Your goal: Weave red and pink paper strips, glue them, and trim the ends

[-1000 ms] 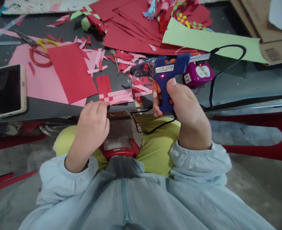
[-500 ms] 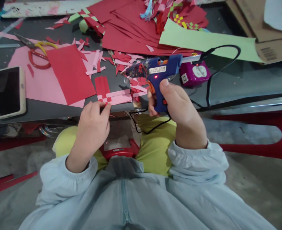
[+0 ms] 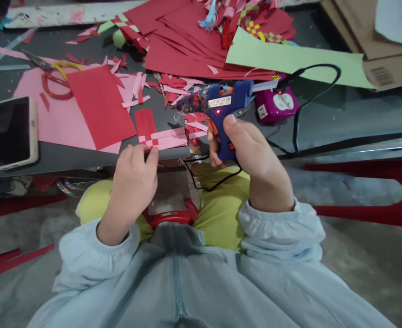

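In my right hand (image 3: 246, 141) is a blue hot glue gun (image 3: 223, 109), its fingers wrapped round the handle and trigger. A red light glows on its side, and a clear glue stick (image 3: 265, 85) pokes out of the back. The nozzle, tangled with glue strands, points left above the table. My left hand (image 3: 135, 175) pinches the lower edge of a woven paper piece (image 3: 149, 136) at the table's front edge. Red strips point up from this weave and pink strips run right from its small checkered corner. The fingertips partly hide that corner.
Scissors (image 3: 55, 79) lie on pink paper (image 3: 57, 118) beside a red sheet (image 3: 100, 107). A phone (image 3: 15, 132) is at left. Paper scraps (image 3: 176, 86) litter the middle. A purple power adapter (image 3: 276, 105) and black cable (image 3: 298, 123) sit right, with cardboard (image 3: 385, 45) behind.
My right hand and the glue gun have shifted slightly left and a little down. My left hand keeps its pinch on the woven paper piece.
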Available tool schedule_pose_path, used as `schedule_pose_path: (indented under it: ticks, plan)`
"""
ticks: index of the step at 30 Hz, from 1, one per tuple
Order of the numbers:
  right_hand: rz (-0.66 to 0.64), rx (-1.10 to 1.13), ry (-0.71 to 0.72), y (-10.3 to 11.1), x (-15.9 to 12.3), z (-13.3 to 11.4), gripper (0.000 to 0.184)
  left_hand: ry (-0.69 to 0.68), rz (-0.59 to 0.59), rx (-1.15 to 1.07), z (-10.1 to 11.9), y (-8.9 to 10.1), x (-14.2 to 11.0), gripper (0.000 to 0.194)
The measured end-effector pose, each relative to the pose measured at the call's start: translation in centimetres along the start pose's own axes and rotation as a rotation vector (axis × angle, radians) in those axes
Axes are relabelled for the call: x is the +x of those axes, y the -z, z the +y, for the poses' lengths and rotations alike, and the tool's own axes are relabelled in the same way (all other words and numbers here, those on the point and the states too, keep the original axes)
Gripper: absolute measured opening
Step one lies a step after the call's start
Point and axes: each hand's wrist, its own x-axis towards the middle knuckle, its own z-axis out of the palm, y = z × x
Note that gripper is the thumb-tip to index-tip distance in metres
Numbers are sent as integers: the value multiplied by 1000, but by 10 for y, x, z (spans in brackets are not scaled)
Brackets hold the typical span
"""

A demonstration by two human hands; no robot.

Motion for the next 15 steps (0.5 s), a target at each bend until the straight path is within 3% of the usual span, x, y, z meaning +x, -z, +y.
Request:
schedule_pose_path:
  ticks: [15]
  plan:
    - [15, -6, 30, -1, -1, 0, 58, -13, -26, 59, -3, -3, 0, 47]
